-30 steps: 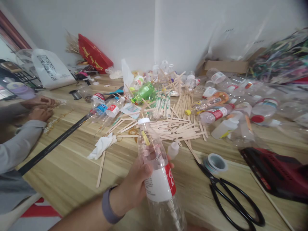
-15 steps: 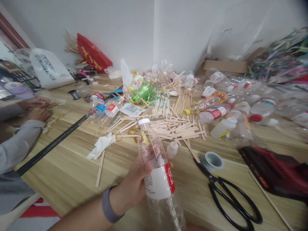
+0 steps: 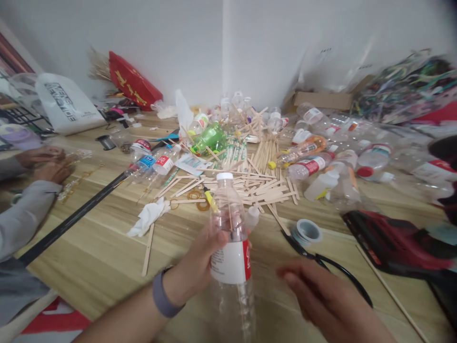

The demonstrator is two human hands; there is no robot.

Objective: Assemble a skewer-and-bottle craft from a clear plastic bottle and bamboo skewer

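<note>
the left hand (image 3: pixel 200 271) is wrapped around a clear plastic bottle (image 3: pixel 231 247), fingers closed on it just above the white and red label, holding it upright and a little tilted at about 6 o'clock in the view, above the near part of the wooden table (image 3: pixel 100 252). the bottle has a white cap, and a thin stick with a yellow end pokes out of its shoulder. the right hand (image 3: pixel 321 297) hangs at 5 o'clock, blurred, fingers loosely spread and holding nothing, just beside the bottle without touching it. the step in hand looks like steadying the bottle for work on it; a next move would likely call for the free hand to meet the bottle or take a tool while the grip stays firm. behind the right hand lie black scissors (image 3: pixel 342 271), partly hidden by it, with a roll of tape (image 3: pixel 306 231) beyond and a red case (image 3: pixel 389 243) at 3 o'clock. a crumpled white tissue (image 3: pixel 148 216) lies at 10 o'clock. in the middle, a heap of flat wooden sticks (image 3: pixel 257 183) crowds the table, with empty bottles (image 3: pixel 321 162) past it at 1 o'clock. at 9 o'clock another person's hands (image 3: pixel 46 164) rest on the table.
</note>
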